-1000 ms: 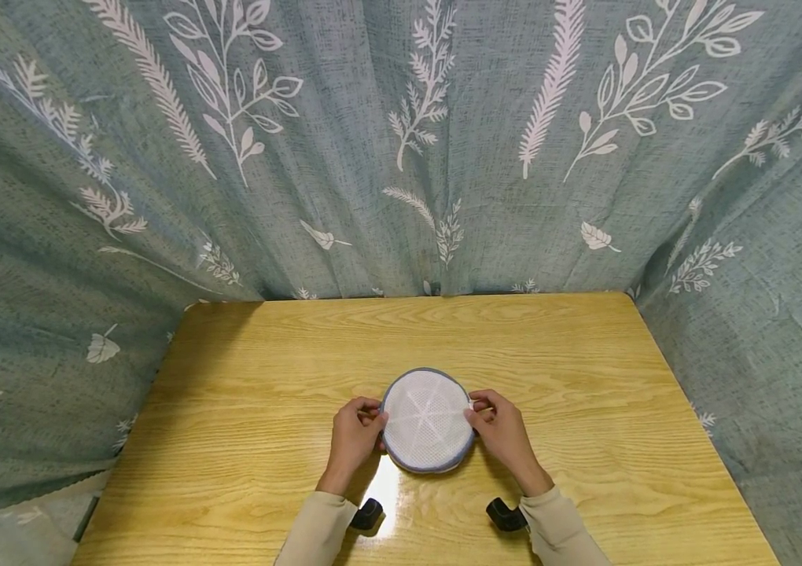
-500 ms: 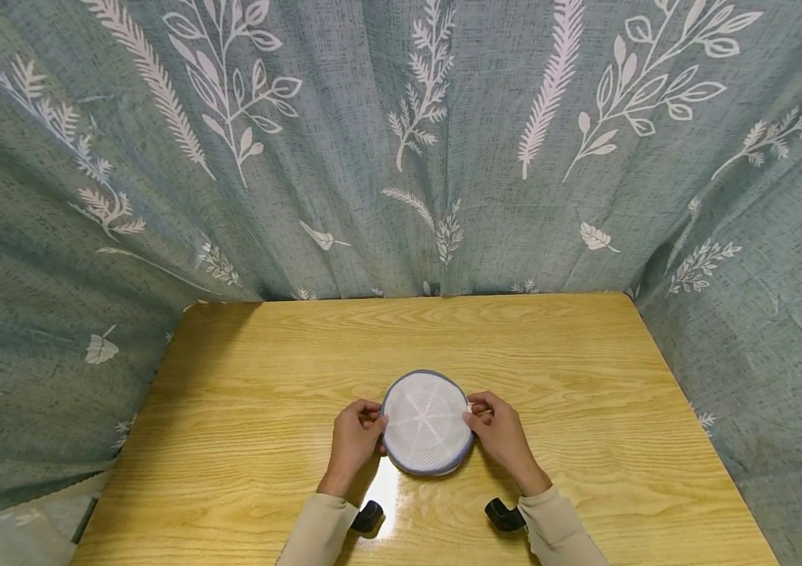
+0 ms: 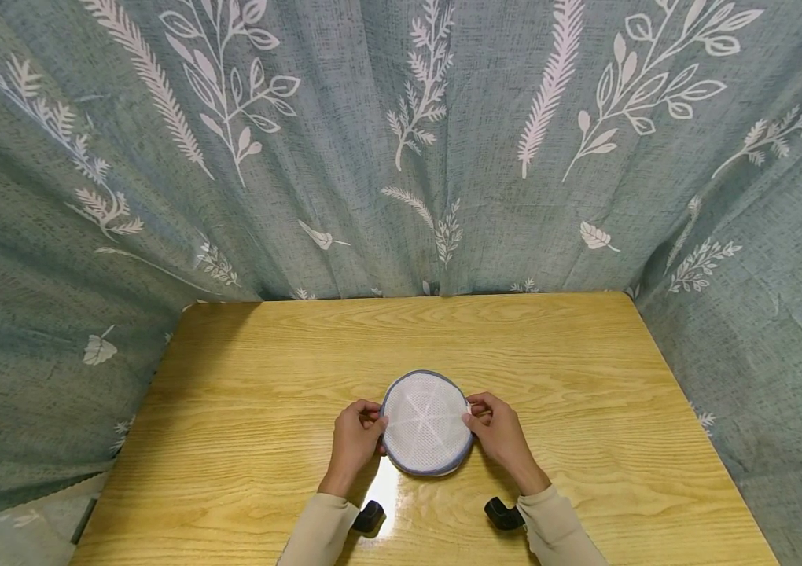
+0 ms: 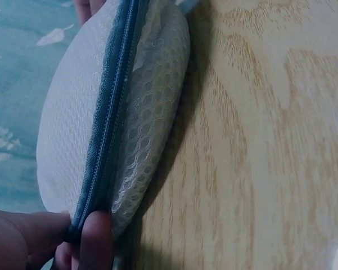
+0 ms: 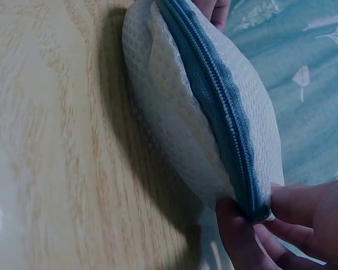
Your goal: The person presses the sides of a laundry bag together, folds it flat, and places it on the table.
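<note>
A round white mesh laundry bag (image 3: 422,424) with blue edging is held over the middle front of the table in the head view. My left hand (image 3: 356,436) pinches its left edge between thumb and fingers. On the opposite edge, my right hand (image 3: 502,436) pinches it the same way. A blue zipper (image 4: 109,112) runs along the rim in the left wrist view, and it appears closed there. The right wrist view shows the zipper (image 5: 228,112) too, ending at my right fingertips. Coarser honeycomb mesh (image 4: 152,118) bulges below it.
The wooden table (image 3: 288,354) spreads out around the bag. Blue-green leaf-patterned curtains (image 3: 358,157) hang behind it and along both sides. A black curved piece (image 3: 369,517) sits at the left wrist, and another black piece (image 3: 503,515) at the right wrist.
The bag has shifted very slightly toward the person. Both hands keep hold of its edges throughout.
</note>
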A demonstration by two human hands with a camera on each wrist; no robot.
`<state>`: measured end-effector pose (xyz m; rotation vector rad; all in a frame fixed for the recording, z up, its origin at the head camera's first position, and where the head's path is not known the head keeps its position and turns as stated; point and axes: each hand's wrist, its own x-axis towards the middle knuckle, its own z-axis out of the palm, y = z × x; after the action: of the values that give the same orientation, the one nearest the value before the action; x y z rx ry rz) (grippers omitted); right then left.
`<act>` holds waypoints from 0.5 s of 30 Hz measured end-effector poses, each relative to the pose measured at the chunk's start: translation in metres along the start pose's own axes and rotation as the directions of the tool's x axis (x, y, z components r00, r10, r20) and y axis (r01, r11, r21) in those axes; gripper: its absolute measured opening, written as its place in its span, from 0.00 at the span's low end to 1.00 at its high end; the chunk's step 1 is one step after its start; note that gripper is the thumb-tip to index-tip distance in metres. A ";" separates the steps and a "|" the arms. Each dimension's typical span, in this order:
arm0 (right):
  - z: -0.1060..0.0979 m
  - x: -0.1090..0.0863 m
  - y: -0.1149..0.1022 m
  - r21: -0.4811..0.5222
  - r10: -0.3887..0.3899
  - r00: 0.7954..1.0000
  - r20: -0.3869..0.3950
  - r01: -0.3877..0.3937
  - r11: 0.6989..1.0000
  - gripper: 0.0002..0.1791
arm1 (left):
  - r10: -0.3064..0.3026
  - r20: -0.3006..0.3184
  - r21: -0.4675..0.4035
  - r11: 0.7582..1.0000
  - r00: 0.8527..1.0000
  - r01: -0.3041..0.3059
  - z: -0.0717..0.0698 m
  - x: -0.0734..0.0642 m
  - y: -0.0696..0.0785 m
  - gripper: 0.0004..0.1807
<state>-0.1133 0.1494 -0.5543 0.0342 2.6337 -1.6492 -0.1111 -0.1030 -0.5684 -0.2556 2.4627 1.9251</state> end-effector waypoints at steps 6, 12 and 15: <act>0.001 -0.001 0.000 -0.016 0.007 1.000 0.001 -0.007 1.000 0.12 | -0.013 -0.003 -0.009 1.000 1.000 0.013 0.000 -0.001 -0.001 0.08; 0.001 0.000 0.000 -0.012 0.019 1.000 0.000 -0.019 1.000 0.12 | -0.005 -0.009 -0.006 1.000 1.000 0.005 0.001 0.000 -0.002 0.07; 0.001 0.000 0.000 -0.014 0.018 1.000 -0.003 -0.018 1.000 0.12 | -0.009 -0.006 -0.011 1.000 1.000 0.008 0.001 0.000 -0.002 0.07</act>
<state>-0.1137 0.1484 -0.5551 0.0599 2.6392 -1.6261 -0.1110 -0.1025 -0.5711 -0.2720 2.4511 1.9382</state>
